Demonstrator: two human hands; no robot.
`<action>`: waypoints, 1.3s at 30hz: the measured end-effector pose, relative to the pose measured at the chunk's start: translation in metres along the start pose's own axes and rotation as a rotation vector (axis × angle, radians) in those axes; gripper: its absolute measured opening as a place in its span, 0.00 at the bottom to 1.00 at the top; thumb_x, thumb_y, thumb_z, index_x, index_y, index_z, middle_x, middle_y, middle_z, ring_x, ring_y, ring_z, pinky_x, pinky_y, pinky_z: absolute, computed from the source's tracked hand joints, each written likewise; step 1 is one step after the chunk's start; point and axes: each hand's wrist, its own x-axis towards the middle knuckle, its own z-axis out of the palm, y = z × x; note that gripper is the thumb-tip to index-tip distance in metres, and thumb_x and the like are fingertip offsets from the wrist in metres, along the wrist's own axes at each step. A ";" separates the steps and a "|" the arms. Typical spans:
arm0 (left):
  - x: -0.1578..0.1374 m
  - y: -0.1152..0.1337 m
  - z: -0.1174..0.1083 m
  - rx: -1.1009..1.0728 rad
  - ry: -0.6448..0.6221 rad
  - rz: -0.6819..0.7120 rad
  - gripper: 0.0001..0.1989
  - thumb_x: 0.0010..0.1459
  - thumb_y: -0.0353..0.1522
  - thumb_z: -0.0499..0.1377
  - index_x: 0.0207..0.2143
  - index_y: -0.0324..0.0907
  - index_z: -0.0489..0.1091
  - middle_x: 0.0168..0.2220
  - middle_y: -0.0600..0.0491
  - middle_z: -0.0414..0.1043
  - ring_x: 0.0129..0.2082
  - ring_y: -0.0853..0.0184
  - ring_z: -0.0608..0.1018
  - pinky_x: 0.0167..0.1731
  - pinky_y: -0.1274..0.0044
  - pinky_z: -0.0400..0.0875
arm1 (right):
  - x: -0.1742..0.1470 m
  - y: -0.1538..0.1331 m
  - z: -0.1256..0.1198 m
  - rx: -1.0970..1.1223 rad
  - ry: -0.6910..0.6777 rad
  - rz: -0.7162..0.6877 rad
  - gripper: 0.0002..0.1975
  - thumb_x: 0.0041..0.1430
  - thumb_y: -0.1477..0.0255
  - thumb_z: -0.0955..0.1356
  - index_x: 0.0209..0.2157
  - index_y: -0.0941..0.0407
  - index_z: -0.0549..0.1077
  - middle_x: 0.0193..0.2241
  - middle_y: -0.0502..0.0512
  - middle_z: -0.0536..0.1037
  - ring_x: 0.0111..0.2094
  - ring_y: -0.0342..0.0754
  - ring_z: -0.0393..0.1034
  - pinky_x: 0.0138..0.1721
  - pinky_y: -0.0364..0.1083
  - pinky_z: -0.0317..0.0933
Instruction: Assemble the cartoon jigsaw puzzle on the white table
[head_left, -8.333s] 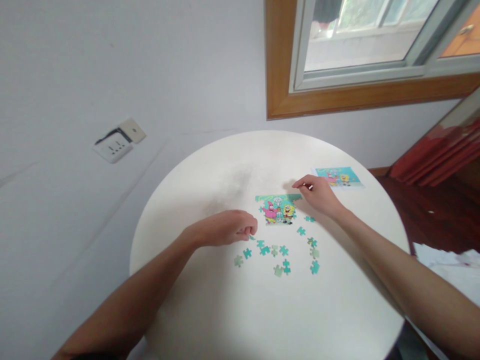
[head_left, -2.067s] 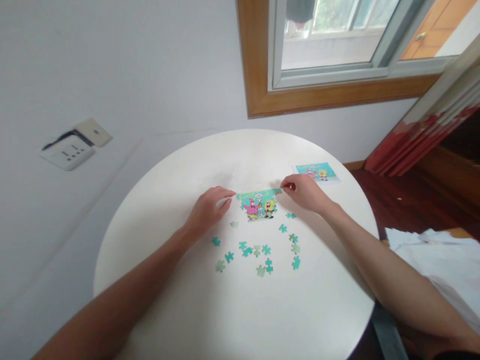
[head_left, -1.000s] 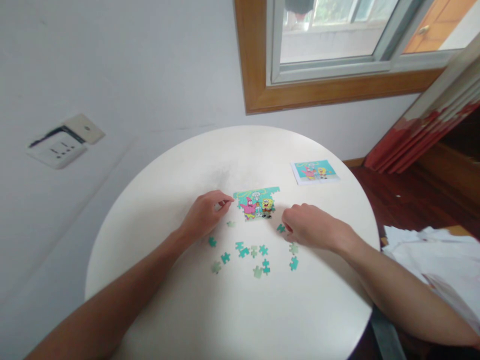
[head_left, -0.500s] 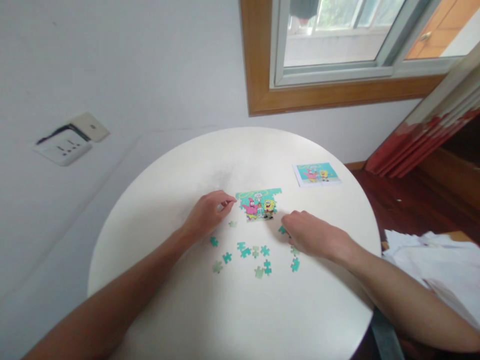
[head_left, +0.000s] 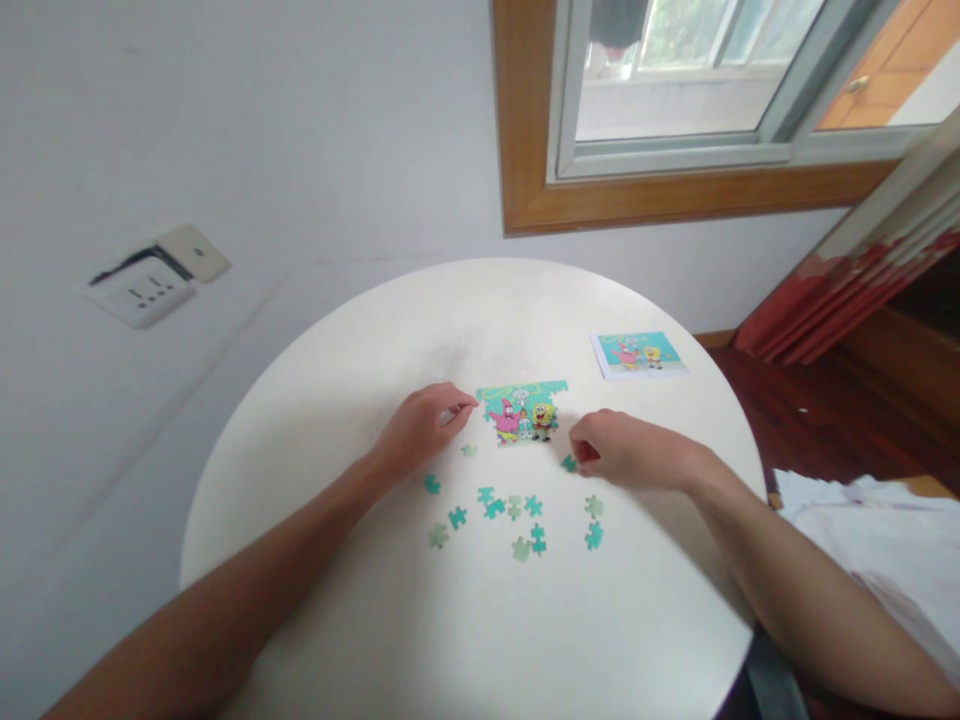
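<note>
A partly joined jigsaw puzzle (head_left: 523, 415) with pink and yellow cartoon figures lies on the white round table (head_left: 480, 630). At its upper left edge, my left hand (head_left: 431, 422) has thumb and forefinger pinched together; what they hold, if anything, is hidden. To the puzzle's lower right, my right hand (head_left: 615, 448) is closed, its curled fingertips at a teal puzzle piece (head_left: 569, 463) on the tabletop. Loose teal and pale green pieces lie nearer me, among them a teal piece (head_left: 594, 536) and a pale green piece (head_left: 439, 535).
A picture card (head_left: 640, 354) with the same cartoon scene rests at the table's right rear. Beyond the table are a wall with a socket (head_left: 142, 290), a window (head_left: 675, 90) and a red-and-cream curtain (head_left: 847, 270). White papers (head_left: 870, 550) lie at the right.
My right hand has lifted and drawn back slightly, uncovering more of the pale green piece below it. My left hand keeps its place by the puzzle. The view has shifted a little.
</note>
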 end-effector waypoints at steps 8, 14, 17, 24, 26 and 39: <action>0.000 0.001 0.002 -0.008 -0.027 0.006 0.10 0.63 0.32 0.54 0.37 0.41 0.76 0.37 0.50 0.77 0.38 0.64 0.77 0.42 0.73 0.70 | 0.038 0.033 -0.010 0.608 0.200 0.071 0.02 0.49 0.76 0.66 0.27 0.59 0.72 0.20 0.53 0.76 0.23 0.44 0.71 0.27 0.43 0.63; 0.000 0.001 0.004 -0.015 -0.017 0.032 0.10 0.63 0.32 0.54 0.37 0.42 0.76 0.37 0.50 0.77 0.38 0.65 0.78 0.42 0.73 0.70 | 0.044 0.039 -0.004 0.711 0.228 0.079 0.05 0.45 0.77 0.67 0.29 0.59 0.72 0.20 0.52 0.76 0.22 0.43 0.70 0.26 0.43 0.65; 0.000 0.001 0.004 -0.016 -0.016 0.036 0.10 0.63 0.32 0.54 0.37 0.42 0.76 0.36 0.50 0.77 0.38 0.65 0.78 0.42 0.73 0.70 | 0.045 0.041 -0.003 0.714 0.239 0.092 0.05 0.45 0.77 0.67 0.28 0.59 0.73 0.20 0.52 0.76 0.22 0.43 0.71 0.26 0.43 0.65; -0.001 0.002 0.006 -0.021 -0.015 0.043 0.10 0.63 0.31 0.54 0.37 0.42 0.76 0.36 0.50 0.77 0.37 0.64 0.78 0.42 0.73 0.70 | 0.045 0.039 -0.004 0.674 0.256 0.109 0.08 0.45 0.76 0.67 0.30 0.60 0.75 0.20 0.52 0.76 0.22 0.44 0.71 0.25 0.43 0.63; -0.001 0.001 0.006 -0.018 -0.017 0.042 0.10 0.63 0.31 0.54 0.37 0.42 0.76 0.36 0.50 0.77 0.37 0.64 0.78 0.42 0.73 0.70 | 0.044 0.038 -0.005 0.642 0.260 0.108 0.09 0.45 0.76 0.67 0.31 0.61 0.76 0.19 0.52 0.75 0.22 0.43 0.70 0.25 0.42 0.62; -0.001 0.003 0.007 -0.015 -0.025 0.038 0.10 0.63 0.31 0.54 0.37 0.43 0.76 0.36 0.51 0.78 0.38 0.65 0.78 0.42 0.73 0.70 | 0.044 0.038 -0.004 0.644 0.256 0.076 0.05 0.45 0.77 0.66 0.28 0.58 0.72 0.19 0.50 0.74 0.21 0.42 0.69 0.24 0.41 0.60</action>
